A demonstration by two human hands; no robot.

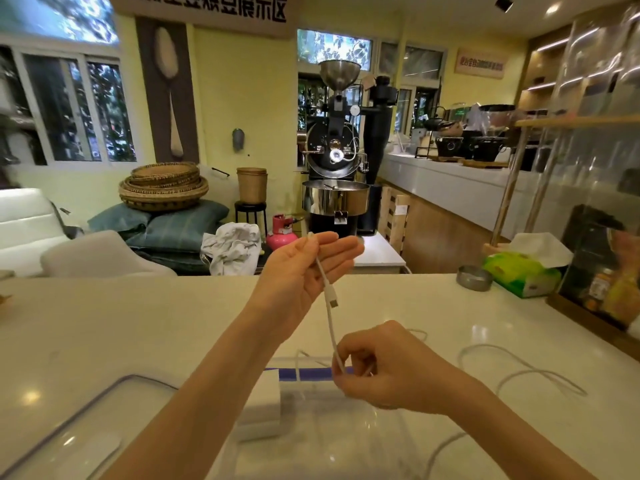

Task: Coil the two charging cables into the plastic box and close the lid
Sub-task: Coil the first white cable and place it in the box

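Note:
My left hand is raised palm-up above the counter, thumb pinning a white charging cable whose plug end hangs just below the palm. Lower down, my right hand pinches the same cable between thumb and fingers, over the clear plastic box with a purple rim strip. More white cable lies in loose loops on the counter to the right and trails past the box. The clear lid lies flat on the counter at lower left. A white block sits inside the box's left end.
A white counter carries a metal ashtray and a green tissue pack at the far right, beside a wooden display rack. Beyond the counter stand a coffee roaster, baskets, cushions and chairs.

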